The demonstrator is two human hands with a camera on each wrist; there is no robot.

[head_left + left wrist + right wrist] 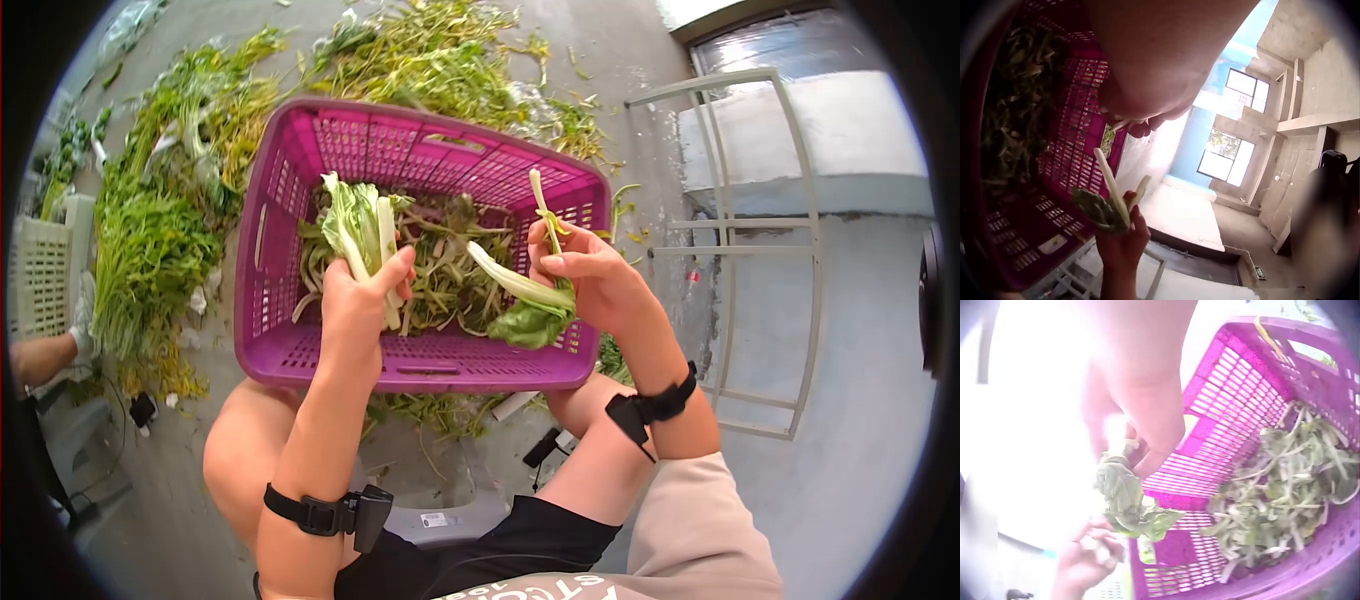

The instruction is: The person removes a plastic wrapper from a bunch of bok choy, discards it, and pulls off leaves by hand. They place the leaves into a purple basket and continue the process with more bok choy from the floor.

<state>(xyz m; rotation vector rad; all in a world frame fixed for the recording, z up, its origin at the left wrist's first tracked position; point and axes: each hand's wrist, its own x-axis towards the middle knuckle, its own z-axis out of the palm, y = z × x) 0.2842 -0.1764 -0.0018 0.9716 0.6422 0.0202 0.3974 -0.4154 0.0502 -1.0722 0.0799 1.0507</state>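
Note:
My left hand (362,290) grips a bunch of leafy greens (348,225) by pale stalks, thumb pressed along them, leaves pointing away from me. On the right, my right hand (598,275) pinches leaf stalks between thumb and fingers. One torn leaf (530,322) hangs there with its white stalk pointing left and its green blade drooping; a thinner pale stalk (537,190) sticks up. Both hands are over a purple plastic basket (420,377), in front of my knees. Trimmed leaves and stems (445,260) cover its bottom. In the right wrist view, crumpled leaf (1124,490) shows below my right fingers.
Heaps of greens and yellowed stems (150,240) lie on the floor left of and beyond the basket. A metal frame (808,260) stands at right. Another person's arm (45,358) reaches in at far left near a pale crate (45,275).

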